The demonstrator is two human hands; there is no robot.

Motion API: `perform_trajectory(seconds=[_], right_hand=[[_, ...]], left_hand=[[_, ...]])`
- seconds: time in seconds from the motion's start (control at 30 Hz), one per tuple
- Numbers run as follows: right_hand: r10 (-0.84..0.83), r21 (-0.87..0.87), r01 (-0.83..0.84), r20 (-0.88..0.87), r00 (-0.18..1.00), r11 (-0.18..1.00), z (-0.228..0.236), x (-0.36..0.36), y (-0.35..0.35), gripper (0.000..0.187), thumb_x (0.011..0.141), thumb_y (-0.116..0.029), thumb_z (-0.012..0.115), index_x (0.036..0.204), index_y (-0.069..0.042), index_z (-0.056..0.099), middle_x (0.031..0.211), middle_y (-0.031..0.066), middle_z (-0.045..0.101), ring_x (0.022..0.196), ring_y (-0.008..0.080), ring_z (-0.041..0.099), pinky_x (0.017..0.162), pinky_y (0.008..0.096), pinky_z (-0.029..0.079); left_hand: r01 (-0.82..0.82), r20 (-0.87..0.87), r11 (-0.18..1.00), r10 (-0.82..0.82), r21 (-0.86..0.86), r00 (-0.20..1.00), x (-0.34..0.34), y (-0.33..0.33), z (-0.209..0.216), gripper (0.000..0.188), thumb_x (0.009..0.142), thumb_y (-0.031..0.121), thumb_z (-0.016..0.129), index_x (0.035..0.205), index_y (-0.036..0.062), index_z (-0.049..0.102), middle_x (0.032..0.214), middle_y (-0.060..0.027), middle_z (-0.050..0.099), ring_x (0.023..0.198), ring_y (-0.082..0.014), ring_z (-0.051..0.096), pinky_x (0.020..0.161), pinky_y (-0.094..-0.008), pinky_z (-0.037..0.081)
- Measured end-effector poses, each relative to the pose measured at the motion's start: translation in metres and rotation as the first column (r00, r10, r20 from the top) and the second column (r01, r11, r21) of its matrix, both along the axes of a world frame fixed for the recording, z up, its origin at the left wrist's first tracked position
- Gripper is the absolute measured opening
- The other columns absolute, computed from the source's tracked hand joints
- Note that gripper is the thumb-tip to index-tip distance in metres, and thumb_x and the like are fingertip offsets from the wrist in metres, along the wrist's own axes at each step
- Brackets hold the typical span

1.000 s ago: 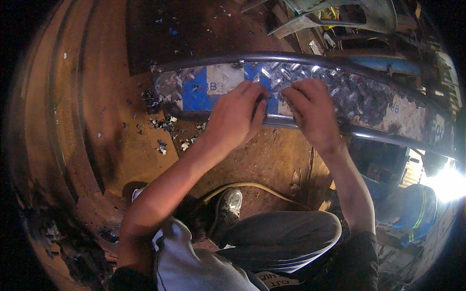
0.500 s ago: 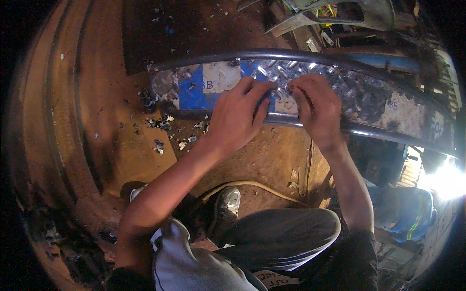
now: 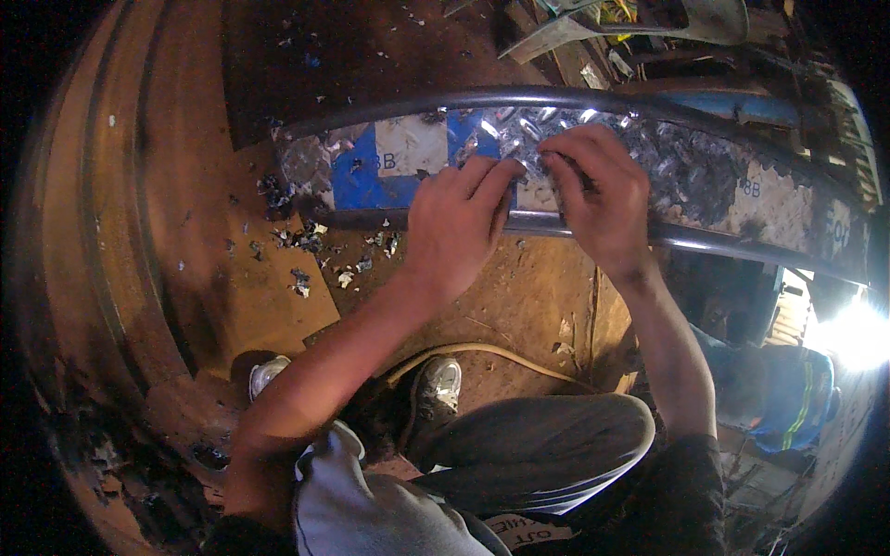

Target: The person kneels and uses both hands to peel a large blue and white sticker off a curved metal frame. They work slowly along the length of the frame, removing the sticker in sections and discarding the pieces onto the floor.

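Note:
A long metal tread-plate panel (image 3: 533,130) with raised ridges lies crosswise before me, edged by dark round tubes. Blue and whitish covering film (image 3: 371,182) still clings to its left part, and worn pale patches show toward its right. Over the middle of the panel, my left hand (image 3: 457,215) is closed, thumb and forefinger drawn together at the torn edge of the film. Just to its right, my right hand (image 3: 604,199) is closed too, its fingertips bent against the bare ridged metal. Whatever lies between the fingers of either hand is too small or hidden to name.
Scraps of torn film (image 3: 301,241) litter the brown floor beside the panel's left end. A yellowish hose (image 3: 491,349) curves past my shoe (image 3: 438,385). A bright lamp (image 3: 855,335) glares at the right, near a blue cloth (image 3: 788,398). A grey curved part (image 3: 593,32) lies beyond the panel.
The view has shifted slightly, so the panel sits a little farther left. My left hand has come slightly nearer to me across the panel. My right hand stays at about the same spot.

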State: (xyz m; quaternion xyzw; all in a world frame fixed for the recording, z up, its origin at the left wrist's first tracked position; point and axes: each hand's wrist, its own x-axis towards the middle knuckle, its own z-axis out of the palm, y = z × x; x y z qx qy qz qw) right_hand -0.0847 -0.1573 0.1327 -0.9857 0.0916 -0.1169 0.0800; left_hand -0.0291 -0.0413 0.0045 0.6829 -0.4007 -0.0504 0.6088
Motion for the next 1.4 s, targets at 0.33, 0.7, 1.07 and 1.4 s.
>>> perform_trajectory(seconds=[0.33,0.7,1.07,1.4], right_hand=[[0.110,-0.098,-0.132,-0.207,0.972,0.986,0.001,-0.003,-0.002,0.018,0.078,-0.003,0.067,0.096,-0.004,0.066,0.094,0.0122,0.061,0.092,0.0306,0.058,0.079,0.0398,0.048],[0.162,-0.311,-0.287,-0.372,0.914,0.906,-0.004,-0.010,0.002,0.033,0.075,-0.008,0.062,0.107,-0.005,0.062,0.103,0.0099,0.058,0.102,0.0302,0.054,0.086,0.0421,0.046],[0.106,-0.036,-0.117,-0.235,0.966,0.992,0.001,-0.008,-0.007,0.040,0.068,0.005,0.066,0.107,-0.006,0.064,0.099,0.0124,0.059,0.097,0.0337,0.056,0.084,0.0415,0.046],[0.163,-0.352,-0.322,-0.411,0.897,0.879,-0.001,-0.010,0.000,0.033,0.077,-0.012,0.057,0.109,-0.006,0.062,0.104,0.0066,0.060,0.103,0.0268,0.055,0.086,0.0382,0.048]], left_hand=[[0.041,-0.161,0.993,-0.059,-0.111,0.985,-0.004,0.001,-0.010,0.018,0.086,0.007,0.060,0.104,0.0050,0.059,0.099,-0.0139,0.059,0.094,-0.0363,0.057,0.082,-0.0450,0.044],[0.073,-0.276,0.982,-0.120,-0.175,0.954,0.000,0.005,-0.016,0.018,0.087,0.003,0.053,0.104,0.0006,0.056,0.097,-0.0158,0.053,0.086,-0.0294,0.056,0.073,-0.0376,0.048],[0.101,-0.311,0.988,-0.133,-0.115,0.941,0.003,0.008,-0.013,0.023,0.086,0.002,0.054,0.109,0.0024,0.055,0.102,-0.0155,0.051,0.085,-0.0292,0.056,0.073,-0.0367,0.048],[0.087,-0.247,0.987,-0.119,-0.137,0.962,0.002,0.007,-0.015,0.023,0.085,0.003,0.054,0.108,0.0018,0.055,0.099,-0.0166,0.052,0.087,-0.0318,0.056,0.075,-0.0390,0.048]])
